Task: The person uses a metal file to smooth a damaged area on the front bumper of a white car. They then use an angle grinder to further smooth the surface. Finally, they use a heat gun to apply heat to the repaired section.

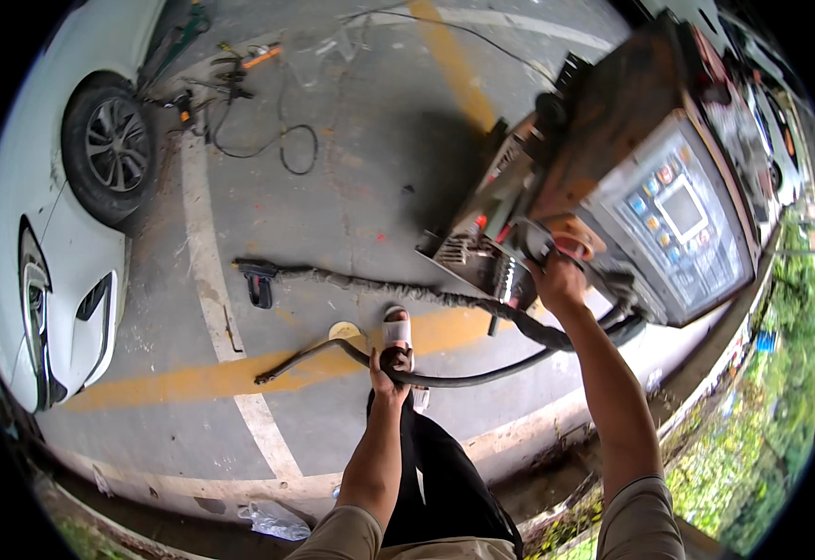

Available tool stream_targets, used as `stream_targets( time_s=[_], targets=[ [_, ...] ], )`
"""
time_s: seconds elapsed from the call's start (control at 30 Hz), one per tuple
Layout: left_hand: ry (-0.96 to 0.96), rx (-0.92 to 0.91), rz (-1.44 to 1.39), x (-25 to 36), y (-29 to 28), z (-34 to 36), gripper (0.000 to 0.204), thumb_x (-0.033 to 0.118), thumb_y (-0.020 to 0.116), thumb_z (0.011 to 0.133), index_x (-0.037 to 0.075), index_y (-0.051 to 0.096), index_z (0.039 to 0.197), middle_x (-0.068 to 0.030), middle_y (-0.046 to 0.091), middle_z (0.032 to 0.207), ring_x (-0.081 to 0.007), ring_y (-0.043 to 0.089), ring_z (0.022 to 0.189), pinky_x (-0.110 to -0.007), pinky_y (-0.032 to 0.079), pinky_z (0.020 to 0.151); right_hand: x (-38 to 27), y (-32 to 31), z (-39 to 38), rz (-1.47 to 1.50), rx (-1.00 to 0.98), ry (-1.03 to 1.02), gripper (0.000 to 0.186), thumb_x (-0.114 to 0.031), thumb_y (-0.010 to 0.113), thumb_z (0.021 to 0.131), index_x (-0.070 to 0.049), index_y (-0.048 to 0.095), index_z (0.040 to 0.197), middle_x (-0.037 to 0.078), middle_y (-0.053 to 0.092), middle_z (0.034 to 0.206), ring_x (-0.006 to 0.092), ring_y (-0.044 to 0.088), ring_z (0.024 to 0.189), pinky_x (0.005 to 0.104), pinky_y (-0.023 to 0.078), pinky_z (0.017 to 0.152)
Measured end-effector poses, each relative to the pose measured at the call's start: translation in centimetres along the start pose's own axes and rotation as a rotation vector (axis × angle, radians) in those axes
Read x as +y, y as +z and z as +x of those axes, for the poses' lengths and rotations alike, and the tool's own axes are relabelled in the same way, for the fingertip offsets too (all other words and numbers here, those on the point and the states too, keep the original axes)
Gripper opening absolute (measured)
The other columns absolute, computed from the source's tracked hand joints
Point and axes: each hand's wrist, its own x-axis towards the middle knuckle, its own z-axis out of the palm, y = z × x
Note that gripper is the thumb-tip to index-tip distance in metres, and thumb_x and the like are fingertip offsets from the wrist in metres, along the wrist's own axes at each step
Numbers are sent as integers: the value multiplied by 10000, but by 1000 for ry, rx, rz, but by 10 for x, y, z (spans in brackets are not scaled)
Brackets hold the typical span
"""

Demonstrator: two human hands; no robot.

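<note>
My left hand is closed around a thick black cable, just above my foot. The cable's bare end rests on the floor at the left; its other part curves right toward the machine. My right hand reaches to the front of a rusty brown machine cabinet, its fingers curled beside a copper-coloured ring. What those fingers grip is hidden. A second, sleeved cable runs from the machine to a black pistol-shaped gun lying on the floor.
The cabinet has a control panel with a screen and a tray of metal fittings. At the left stands a white car. Tools and a thin looped cable lie beyond. A curb and plants border the right.
</note>
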Motion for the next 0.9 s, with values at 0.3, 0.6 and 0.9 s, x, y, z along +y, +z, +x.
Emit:
stream_targets(
  time_s=[0.3,0.6,0.9],
  targets=[
    [-339,135,-238,-219,-56,85,1275,782,667,518,-24,238,1409,-256,292,1430,-373,371,1286,-551,305,1060,-12,12,-9,9,329,-177,533,-499,631,805,-6,543,986,114,593,557,323,606,500,402,474,434],
    [-316,-485,-742,-251,56,206,1205,921,437,520,96,358,1395,-88,388,1422,-279,356,1305,-460,301,1083,-6,24,-8,-36,405,-184,457,-435,716,740,-21,539,823,115,572,552,304,602,488,382,471,435],
    [-73,-430,-157,-199,47,270,747,738,344,835,201,443,1345,-47,514,1301,-312,493,1163,-541,331,1038,14,28,-11,-59,403,-202,378,-335,728,743,-14,540,807,157,577,565,348,603,518,405,480,475]
  ],
)
